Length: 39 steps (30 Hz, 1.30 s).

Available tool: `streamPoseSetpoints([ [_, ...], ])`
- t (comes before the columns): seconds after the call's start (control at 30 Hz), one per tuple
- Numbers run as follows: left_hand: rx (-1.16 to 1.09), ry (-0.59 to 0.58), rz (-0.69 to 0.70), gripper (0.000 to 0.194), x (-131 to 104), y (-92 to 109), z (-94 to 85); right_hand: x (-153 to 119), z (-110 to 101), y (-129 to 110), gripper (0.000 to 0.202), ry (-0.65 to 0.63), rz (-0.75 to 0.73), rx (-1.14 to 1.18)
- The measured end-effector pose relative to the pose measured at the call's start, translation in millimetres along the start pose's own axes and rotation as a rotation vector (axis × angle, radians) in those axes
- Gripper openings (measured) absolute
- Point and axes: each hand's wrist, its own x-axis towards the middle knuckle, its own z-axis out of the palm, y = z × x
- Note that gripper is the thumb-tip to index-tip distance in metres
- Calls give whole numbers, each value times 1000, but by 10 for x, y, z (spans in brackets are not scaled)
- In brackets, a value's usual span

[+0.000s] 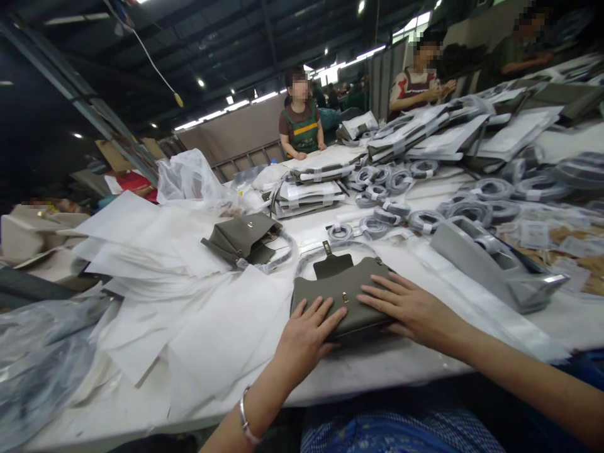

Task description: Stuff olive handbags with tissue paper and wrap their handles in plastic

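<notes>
Apparently steadying, so far as visible, the olive handbag [325, 290] directly beneath left hand [306, 333] and right hand [411, 308], laid flat with fingers spread wide, near a second bag [245, 236] beyond the left.

The left grip [302, 343] and right grip [413, 308] rest on 1 olive-grey handbag [353, 282].

Under the left grip [302, 338] and right grip [409, 307], the handbag [325, 284] is plain olive-grey, its clasp [345, 297] gold. The second bag [233, 236], beyond the left grip, is olive-grey too. The sheets [226, 324] left of that grip are white. Below both grips, cloth [346, 434] is blue-checked. Far beyond, an apron [303, 139] is green, striped yellow.
</notes>
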Motion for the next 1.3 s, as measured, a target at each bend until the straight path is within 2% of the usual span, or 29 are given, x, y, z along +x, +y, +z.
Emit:
streamPoseSetpoints([
  [0.07, 31, 29, 17, 58, -56, -27, 188, -63, 161, 33, 74, -12, -12, 1],
  [0.13, 39, 56, 18, 56, -146, -6, 339, -166, 307, 14, 76, -10, 0, 14],
  [0.23, -26, 35, 9, 58, -254, 84, 418, -307, 422, -62, 70, -23, 42, 62],
  [0.4, -136, 4, -19, 82, -159, 271, 450, -361, 409, -137, 78, -83, 100, 90],
  [0.57, -186, 51, -21, 79, -11, 365, 584, -234, 282, -112, 68, -147, 114, 182],
  [0.73, -211, 84, 10, 72, -61, 326, 484, 193, 41, 57, 37, -239, 131, 304],
  [0.83, -161, 194, 25, 74, -53, 289, 510, 576, -86, 293, 33, -155, 177, 348],
  [0.93, -79, 358, 33, 77, 21, 277, 773, 930, -137, 582, 34, -58, 225, 308],
  [1.03, 8, 519, 4, 73, 134, 334, 1200, 1202, -70, 762, 33, -31, 234, 280],
  [1.1, 43, 540, -62, 67, 189, 404, 1439, 1357, 40, 752, 33, -39, 196, 310],
  [1.17, 60, 549, -113, 62, 199, 472, 1531, 1510, 173, 642, 33, -66, 130, 362],
  [1.23, 70, 565, -137, 60, 165, 506, 1446, 1677, 292, 461, 32, -82, 66, 416],
  [1.3, 70, 538, -140, 61, 111, 492, 1241, 1874, 384, 244, 31, -93, -17, 475],
])
